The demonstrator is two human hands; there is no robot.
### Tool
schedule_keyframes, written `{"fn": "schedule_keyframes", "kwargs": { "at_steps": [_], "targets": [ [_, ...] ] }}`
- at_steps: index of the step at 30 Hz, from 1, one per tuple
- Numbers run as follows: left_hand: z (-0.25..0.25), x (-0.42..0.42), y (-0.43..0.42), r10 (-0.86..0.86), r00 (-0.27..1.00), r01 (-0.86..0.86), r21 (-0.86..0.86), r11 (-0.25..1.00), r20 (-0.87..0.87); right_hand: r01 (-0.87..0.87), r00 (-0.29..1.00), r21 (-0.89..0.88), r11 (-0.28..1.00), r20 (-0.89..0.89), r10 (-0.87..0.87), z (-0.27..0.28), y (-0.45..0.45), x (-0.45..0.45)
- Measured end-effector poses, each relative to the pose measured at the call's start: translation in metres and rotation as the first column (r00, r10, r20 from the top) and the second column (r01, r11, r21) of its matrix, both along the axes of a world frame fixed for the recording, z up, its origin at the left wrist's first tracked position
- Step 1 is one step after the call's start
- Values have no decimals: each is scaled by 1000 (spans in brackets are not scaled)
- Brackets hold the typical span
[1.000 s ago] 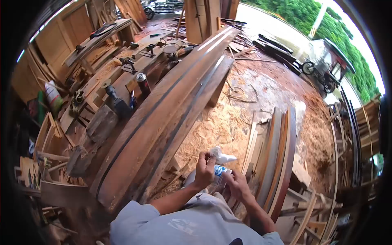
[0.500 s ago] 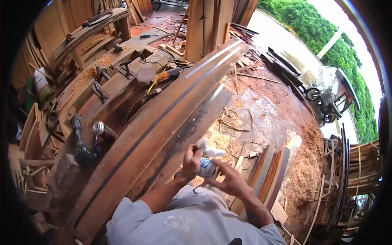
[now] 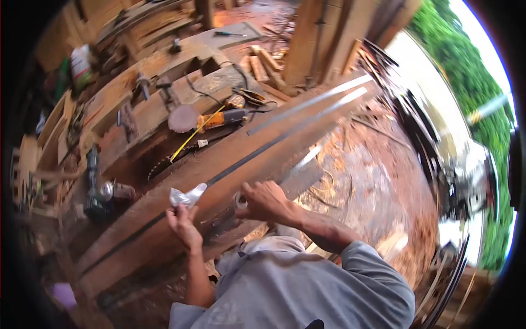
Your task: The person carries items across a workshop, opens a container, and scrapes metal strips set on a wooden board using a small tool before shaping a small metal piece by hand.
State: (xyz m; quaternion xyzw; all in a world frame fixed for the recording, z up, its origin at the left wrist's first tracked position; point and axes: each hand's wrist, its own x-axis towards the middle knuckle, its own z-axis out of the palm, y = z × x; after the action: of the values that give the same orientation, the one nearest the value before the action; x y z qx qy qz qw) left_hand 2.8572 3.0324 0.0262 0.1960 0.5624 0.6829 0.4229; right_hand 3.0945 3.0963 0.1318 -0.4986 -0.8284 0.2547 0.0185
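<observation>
My left hand (image 3: 183, 222) is closed on a white, crumpled-looking plastic packet (image 3: 188, 194) with a rounded nozzle-like end pointing right. To its right, my right hand (image 3: 263, 202) has its fingers curled round a small can (image 3: 240, 200), of which only the pale end shows. Both hands are above a long brown wooden plank (image 3: 224, 170) with a dark stripe along it. The packet and the can are apart from each other.
Beyond the plank lie an orange grinder (image 3: 219, 119) with a round disc and a yellow strip. Left of my hands are a spray can (image 3: 118, 191) and a dark power tool (image 3: 93, 183). A parked vehicle (image 3: 466, 181) stands at the right.
My hands have moved apart and up over the plank; the packet has gone left with my left hand, the can stays with my right. The view has turned, bringing the grinder nearer.
</observation>
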Motion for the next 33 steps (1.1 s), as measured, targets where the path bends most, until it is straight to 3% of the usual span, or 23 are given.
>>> {"fn": "schedule_keyframes", "kwargs": {
  "at_steps": [3,7,11,14,19,20,21,24,26,27,28,29,30,33],
  "targets": [
    [19,8,-9,221,975,-218,105,970,-14,-125,980,24,992,158,120,-32,54,19],
    [24,41,-19,343,939,-343,28,939,-1,-250,944,13,968,224,241,-32,102,35],
    [25,76,-14,309,951,-306,-127,943,4,-275,951,83,958,172,258,3,130,31],
    [23,94,1,293,955,-298,-173,939,-52,-230,966,127,965,151,210,-8,157,8],
    [23,93,30,196,972,-195,-20,981,131,-217,961,175,960,213,178,-41,187,-11],
    [27,91,32,161,959,-167,6,986,234,-195,965,174,965,212,157,-39,185,-8],
    [30,88,35,117,941,-147,71,987,318,-212,971,191,958,155,184,-35,183,0],
    [23,82,45,7,893,-97,178,979,451,-106,971,513,852,-132,201,-29,163,22],
    [42,85,53,11,877,-83,129,988,481,-11,824,342,939,-529,202,-12,134,27],
    [38,84,58,-32,884,-41,147,988,466,-23,795,289,957,-576,192,-12,116,29],
    [32,83,62,-77,888,6,156,988,453,19,729,-34,999,-683,-37,-25,93,29],
    [21,84,66,-96,893,26,163,986,440,-59,692,-189,980,-715,-96,-25,76,27],
    [36,93,71,-70,895,1,156,988,441,-86,648,-416,905,-714,-266,-29,62,26],
    [41,110,83,-118,918,108,47,993,377,-53,477,-544,837,-750,-458,-50,42,29]
  ]
}}
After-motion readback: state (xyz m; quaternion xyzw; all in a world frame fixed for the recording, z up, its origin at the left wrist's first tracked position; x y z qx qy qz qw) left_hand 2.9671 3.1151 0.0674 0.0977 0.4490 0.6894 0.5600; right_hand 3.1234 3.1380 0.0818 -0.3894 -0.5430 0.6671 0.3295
